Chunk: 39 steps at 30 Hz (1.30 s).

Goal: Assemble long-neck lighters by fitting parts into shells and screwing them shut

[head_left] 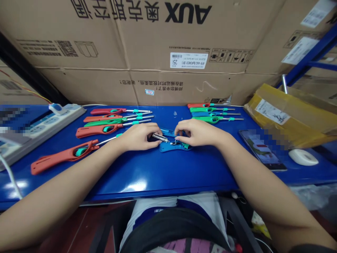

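My left hand (140, 137) is closed around a metal lighter tube (159, 137), its end pointing right. My right hand (197, 133) is pinched at a thin white wire (174, 142) just right of the tube's end. Beneath the fingers lies a blue lighter shell half (171, 147) on the blue table, with a green part (185, 145) in it partly hidden by my right hand. Another blue shell piece (167, 132) lies behind it, between both hands. An orange long-nosed lighter (64, 157) rests beside my left forearm.
Several long-nosed lighters (105, 123) lie left, and several more (207, 114) at the back right. A white power strip (50, 123) runs along the left. A phone (262, 149), a white mouse-like object (303, 157) and a yellow package (279, 116) sit right. Cardboard (147, 63) stands behind the table.
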### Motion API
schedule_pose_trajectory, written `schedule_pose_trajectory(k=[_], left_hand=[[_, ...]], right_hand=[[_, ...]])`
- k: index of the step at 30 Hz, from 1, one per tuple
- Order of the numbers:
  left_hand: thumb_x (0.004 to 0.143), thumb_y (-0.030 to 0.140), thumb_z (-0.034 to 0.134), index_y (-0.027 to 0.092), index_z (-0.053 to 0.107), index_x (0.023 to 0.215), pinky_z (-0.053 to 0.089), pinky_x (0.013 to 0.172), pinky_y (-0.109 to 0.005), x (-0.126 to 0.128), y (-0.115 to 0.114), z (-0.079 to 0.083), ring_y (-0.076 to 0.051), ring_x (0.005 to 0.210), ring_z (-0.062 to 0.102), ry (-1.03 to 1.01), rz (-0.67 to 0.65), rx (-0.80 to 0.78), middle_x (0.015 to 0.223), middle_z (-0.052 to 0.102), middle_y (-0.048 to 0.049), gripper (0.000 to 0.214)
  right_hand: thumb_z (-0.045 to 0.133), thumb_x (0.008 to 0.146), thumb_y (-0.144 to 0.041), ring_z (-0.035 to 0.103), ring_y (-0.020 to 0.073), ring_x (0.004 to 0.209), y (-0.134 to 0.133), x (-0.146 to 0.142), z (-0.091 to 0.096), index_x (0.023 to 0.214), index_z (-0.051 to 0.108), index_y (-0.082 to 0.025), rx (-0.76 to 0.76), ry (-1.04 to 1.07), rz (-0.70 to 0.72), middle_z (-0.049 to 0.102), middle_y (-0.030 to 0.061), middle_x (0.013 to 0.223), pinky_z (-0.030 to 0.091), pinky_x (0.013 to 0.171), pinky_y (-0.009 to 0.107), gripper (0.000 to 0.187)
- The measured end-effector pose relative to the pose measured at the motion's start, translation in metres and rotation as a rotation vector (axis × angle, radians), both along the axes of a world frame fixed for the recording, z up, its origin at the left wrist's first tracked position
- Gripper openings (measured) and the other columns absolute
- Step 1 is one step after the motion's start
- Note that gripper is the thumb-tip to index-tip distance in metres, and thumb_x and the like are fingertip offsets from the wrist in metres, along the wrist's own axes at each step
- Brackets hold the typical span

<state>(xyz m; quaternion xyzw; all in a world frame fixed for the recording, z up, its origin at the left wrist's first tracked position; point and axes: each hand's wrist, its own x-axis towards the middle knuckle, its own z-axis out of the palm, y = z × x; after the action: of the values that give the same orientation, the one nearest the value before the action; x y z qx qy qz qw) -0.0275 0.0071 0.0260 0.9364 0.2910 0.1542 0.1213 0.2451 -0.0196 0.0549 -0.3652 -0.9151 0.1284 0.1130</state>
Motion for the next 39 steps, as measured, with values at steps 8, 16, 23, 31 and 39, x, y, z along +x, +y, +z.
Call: schedule_pose_trajectory(k=[8, 16, 23, 31, 39], left_hand=[[0.097, 0.046, 0.062, 0.017, 0.071, 0.106, 0.051, 0.078, -0.028, 0.003, -0.009, 0.006, -0.020, 0.094, 0.069, -0.038, -0.041, 0.095, 0.104, 0.070, -0.0063, 0.032], [0.098, 0.044, 0.062, 0.019, 0.072, 0.108, 0.051, 0.082, -0.029, 0.008, -0.013, -0.002, -0.020, 0.094, 0.069, 0.001, -0.108, 0.079, 0.106, 0.072, -0.0056, 0.028], [0.098, 0.038, 0.060, 0.022, 0.072, 0.111, 0.050, 0.075, -0.026, 0.005, -0.012, 0.003, -0.018, 0.087, 0.069, 0.048, -0.118, 0.020, 0.105, 0.074, -0.0036, 0.024], [0.099, 0.034, 0.055, 0.021, 0.069, 0.120, 0.052, 0.077, -0.027, 0.004, -0.015, 0.007, -0.019, 0.090, 0.070, 0.087, -0.138, 0.043, 0.111, 0.072, -0.0053, 0.028], [0.097, 0.046, 0.064, 0.019, 0.070, 0.118, 0.053, 0.078, -0.027, 0.008, -0.016, 0.002, -0.021, 0.094, 0.071, 0.056, -0.161, 0.048, 0.114, 0.072, -0.0068, 0.035]], right_hand=[[0.061, 0.082, -0.011, 0.053, 0.0138, 0.074, 0.000, 0.000, -0.002, 0.082, 0.063, -0.018, -0.094, -0.077, 0.016, 0.065, 0.0012, 0.083, 0.032, 0.062, 0.026, 0.008], [0.062, 0.093, -0.019, 0.051, 0.0136, 0.069, 0.008, 0.001, -0.007, 0.093, 0.066, -0.017, -0.021, 0.007, -0.057, 0.067, 0.0026, 0.084, 0.031, 0.062, 0.026, 0.005], [0.068, 0.093, -0.027, 0.056, 0.0158, 0.080, 0.010, 0.006, -0.004, 0.101, 0.068, -0.017, 0.049, 0.061, -0.110, 0.067, 0.0060, 0.099, 0.037, 0.066, 0.026, 0.013], [0.069, 0.083, -0.015, 0.056, 0.0117, 0.067, -0.008, 0.003, 0.010, 0.090, 0.067, -0.019, -0.258, -0.070, 0.020, 0.064, -0.0019, 0.077, 0.037, 0.060, 0.024, 0.008], [0.068, 0.081, -0.010, 0.056, 0.0131, 0.069, -0.005, 0.001, -0.004, 0.094, 0.064, -0.017, -0.188, -0.030, -0.039, 0.064, 0.0006, 0.082, 0.038, 0.061, 0.023, 0.015]])
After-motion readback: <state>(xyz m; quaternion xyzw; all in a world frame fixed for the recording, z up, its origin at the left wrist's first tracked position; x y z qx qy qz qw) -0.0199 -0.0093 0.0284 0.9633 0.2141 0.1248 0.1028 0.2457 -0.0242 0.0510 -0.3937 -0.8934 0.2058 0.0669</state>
